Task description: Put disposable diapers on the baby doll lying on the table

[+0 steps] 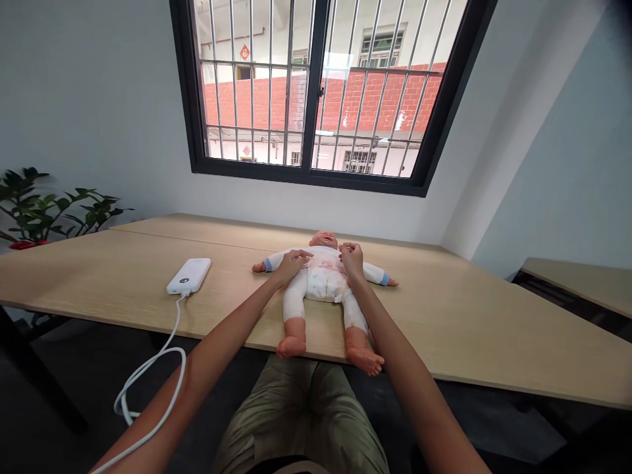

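Note:
A baby doll lies on its back on the wooden table, head toward the window and feet at the front edge. It wears a white long-sleeved top with blue cuffs, white leggings and a white diaper. My left hand rests on the left side of the doll's torso, its fingers stretched out over the top. On the other side, my right hand is at the doll's chest near the shoulder, fingers curled in a pinch; what is between them is too small to make out.
A white power bank lies at the left of the table, its white cable hanging over the front edge and across my left forearm. A potted plant stands at the far left, and a barred window is behind the table.

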`<action>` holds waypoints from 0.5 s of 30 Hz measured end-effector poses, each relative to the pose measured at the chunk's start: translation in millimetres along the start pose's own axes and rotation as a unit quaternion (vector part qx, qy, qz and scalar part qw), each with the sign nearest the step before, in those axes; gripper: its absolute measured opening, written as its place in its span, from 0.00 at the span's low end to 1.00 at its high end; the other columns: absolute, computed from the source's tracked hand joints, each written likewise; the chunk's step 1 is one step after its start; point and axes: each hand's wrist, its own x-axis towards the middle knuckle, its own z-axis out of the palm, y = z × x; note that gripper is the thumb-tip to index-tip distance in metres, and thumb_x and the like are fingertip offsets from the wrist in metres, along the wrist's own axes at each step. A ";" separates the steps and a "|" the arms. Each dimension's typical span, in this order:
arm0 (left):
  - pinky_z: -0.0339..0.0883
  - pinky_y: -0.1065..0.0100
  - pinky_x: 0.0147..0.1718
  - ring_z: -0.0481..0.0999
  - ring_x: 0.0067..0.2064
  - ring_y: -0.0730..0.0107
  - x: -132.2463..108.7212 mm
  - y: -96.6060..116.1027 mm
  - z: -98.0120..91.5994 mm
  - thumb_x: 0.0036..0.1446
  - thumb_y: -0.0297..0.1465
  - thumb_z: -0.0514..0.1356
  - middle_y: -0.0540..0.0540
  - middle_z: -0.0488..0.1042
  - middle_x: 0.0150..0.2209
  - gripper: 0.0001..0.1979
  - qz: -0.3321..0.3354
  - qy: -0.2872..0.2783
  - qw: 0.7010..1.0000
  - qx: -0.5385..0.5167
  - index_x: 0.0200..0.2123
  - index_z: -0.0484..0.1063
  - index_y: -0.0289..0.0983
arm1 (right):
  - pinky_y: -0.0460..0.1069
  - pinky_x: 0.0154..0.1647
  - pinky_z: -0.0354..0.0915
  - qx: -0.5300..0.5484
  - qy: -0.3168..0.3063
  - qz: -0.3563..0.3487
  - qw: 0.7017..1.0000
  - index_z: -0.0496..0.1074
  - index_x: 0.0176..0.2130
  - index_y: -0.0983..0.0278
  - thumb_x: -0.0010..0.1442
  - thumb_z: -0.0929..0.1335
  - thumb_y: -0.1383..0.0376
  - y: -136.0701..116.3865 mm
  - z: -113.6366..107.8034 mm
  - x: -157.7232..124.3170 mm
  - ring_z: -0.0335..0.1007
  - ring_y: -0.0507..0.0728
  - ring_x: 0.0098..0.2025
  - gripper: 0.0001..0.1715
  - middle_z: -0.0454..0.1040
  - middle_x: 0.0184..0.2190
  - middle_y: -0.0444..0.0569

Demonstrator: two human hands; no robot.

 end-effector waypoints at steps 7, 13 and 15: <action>0.41 0.50 0.65 0.53 0.66 0.56 -9.6 14.6 0.8 0.61 0.30 0.52 0.48 0.63 0.62 0.18 0.000 -0.106 0.975 0.195 0.45 0.80 0.48 | 0.46 0.30 0.62 -0.015 -0.005 0.006 1.000 0.63 0.37 0.61 0.53 0.67 0.63 4.2 0.4 1.3 0.66 0.52 0.30 0.11 0.70 0.32 0.43; 0.41 0.53 0.65 0.51 0.67 0.58 -7.3 14.3 1.6 0.62 0.32 0.50 0.46 0.61 0.63 0.17 -0.019 -0.066 0.989 0.128 0.40 0.80 0.42 | 0.46 0.31 0.63 -0.021 0.002 -0.003 1.000 0.63 0.37 0.61 0.53 0.66 0.62 4.5 0.4 5.1 0.67 0.53 0.31 0.11 0.70 0.33 0.44; 0.49 0.58 0.63 0.59 0.63 0.61 -2.0 6.2 0.2 0.61 0.31 0.50 0.44 0.69 0.56 0.15 -0.037 0.024 0.996 0.073 0.37 0.77 0.39 | 0.47 0.32 0.63 -0.046 0.005 -0.020 0.999 0.64 0.35 0.62 0.55 0.66 0.61 3.6 -8.2 10.9 0.68 0.54 0.31 0.08 0.71 0.31 0.46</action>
